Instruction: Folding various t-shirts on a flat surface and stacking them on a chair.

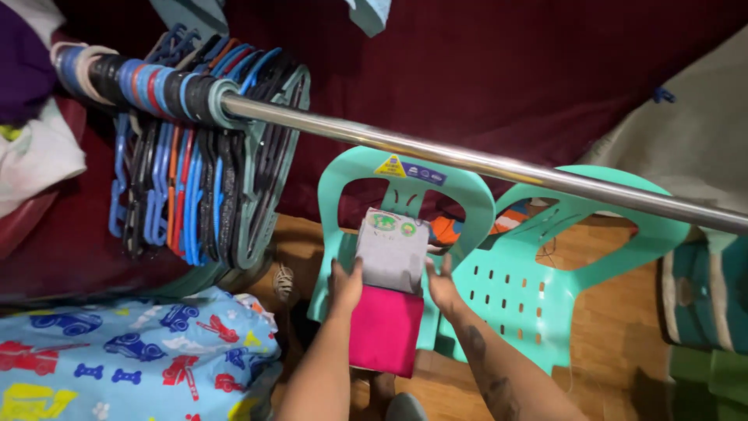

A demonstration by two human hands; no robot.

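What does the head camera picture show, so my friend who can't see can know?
Two bare hands, left hand and right hand, press on a folded grey cloth stacked on a folded pink cloth over a turquoise plastic chair. A metal rail with bunched coloured hangers crosses above.

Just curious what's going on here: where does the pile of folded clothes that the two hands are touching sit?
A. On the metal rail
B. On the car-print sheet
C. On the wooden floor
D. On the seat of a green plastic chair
D: the folded clothes, grey on top of pink, rest on the seat of the green plastic chair, with the left hand and right hand at either side.
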